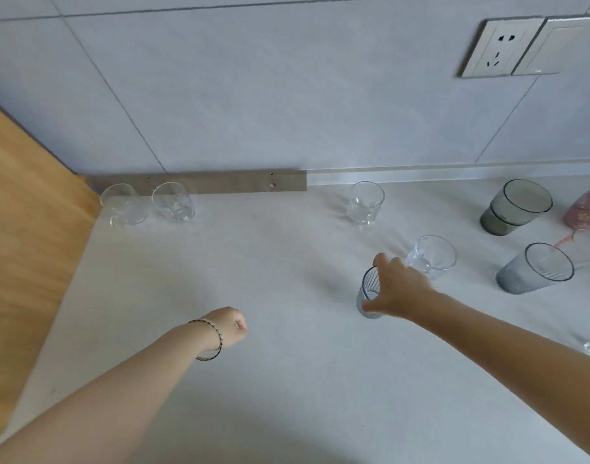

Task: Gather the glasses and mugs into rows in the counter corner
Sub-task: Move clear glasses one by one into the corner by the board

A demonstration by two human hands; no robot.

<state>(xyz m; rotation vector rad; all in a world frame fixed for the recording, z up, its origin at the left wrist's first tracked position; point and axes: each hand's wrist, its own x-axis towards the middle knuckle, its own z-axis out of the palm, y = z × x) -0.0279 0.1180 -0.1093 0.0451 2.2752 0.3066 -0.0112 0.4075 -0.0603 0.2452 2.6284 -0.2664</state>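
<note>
Two clear tumblers stand upright in the far-left corner of the counter: the corner glass sits just beside the wooden panel, and the second glass is just to its right, below a grey strip along the wall.

The left arm reaches in from the near left. The left hand is curled into a loose fist over bare counter and holds nothing; a beaded bracelet circles the wrist.

A third clear glass stands alone at the far middle.

The right arm stretches in from the near right. The right hand grips the ribbed blue glass from above at its rim, thumb on the near side and fingers over the far side. This glass is upright near the middle of the counter, well apart from the corner.

A fourth clear glass stands just beyond the knuckles. Farther right are a smoky grey glass, a second ribbed blue glass and a pink mug cut by the frame edge. A wall socket sits high on the tiles.
</note>
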